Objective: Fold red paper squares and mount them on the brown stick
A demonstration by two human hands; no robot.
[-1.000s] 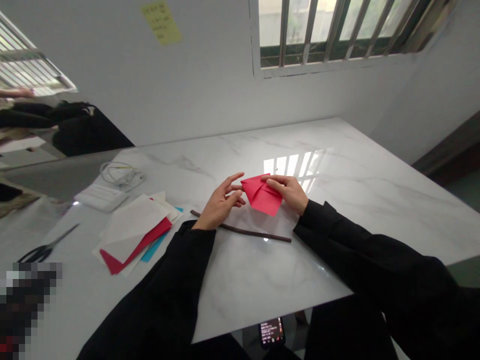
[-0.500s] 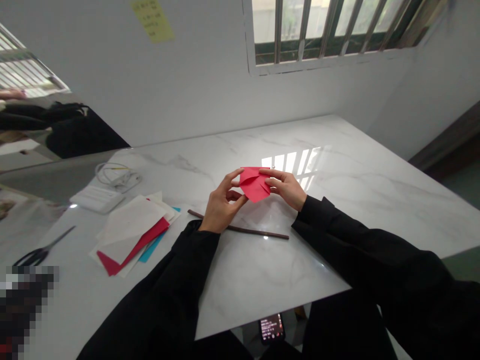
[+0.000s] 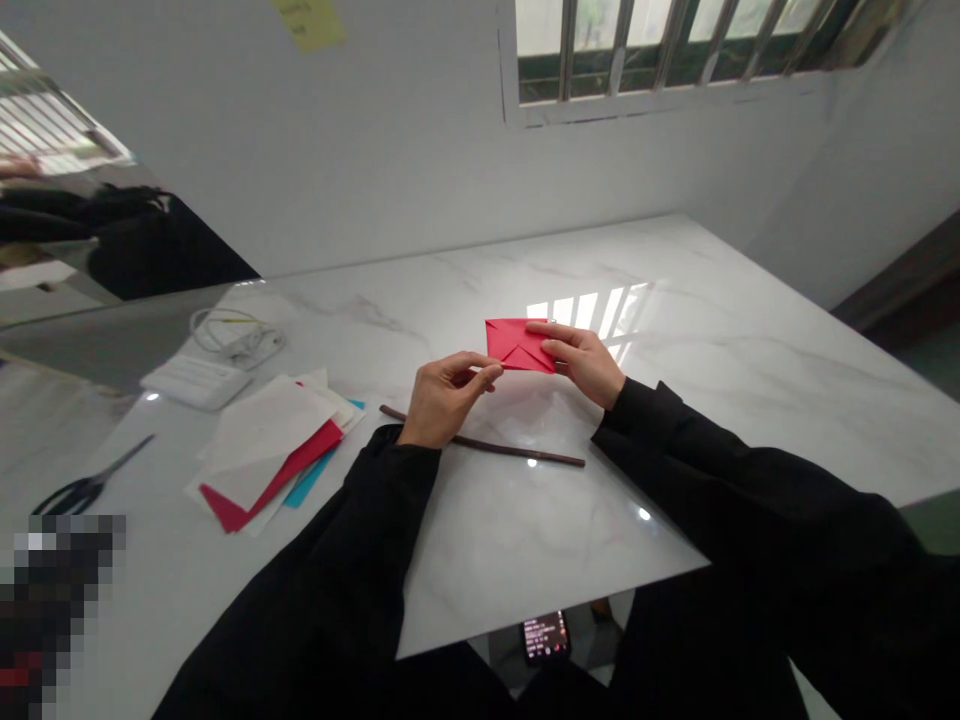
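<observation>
Both hands hold a folded red paper (image 3: 517, 346) just above the white marble counter (image 3: 697, 350). The left hand (image 3: 442, 398) has its grip pinched together on the paper's near left corner; the right hand (image 3: 585, 362) is closed on its right edge. Just near the hands lies a thin dark stick (image 3: 487, 447). To the left are a stack of papers (image 3: 274, 450), scissors (image 3: 82, 488) and a white cable (image 3: 236, 338). The yellow note (image 3: 309, 20) on the wall has writing, too small to read.

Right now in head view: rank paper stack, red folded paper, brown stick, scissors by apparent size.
1. paper stack
2. brown stick, longest but thin
3. scissors and red folded paper: look similar, not ranked; the scissors sit nearer the frame edge.
</observation>
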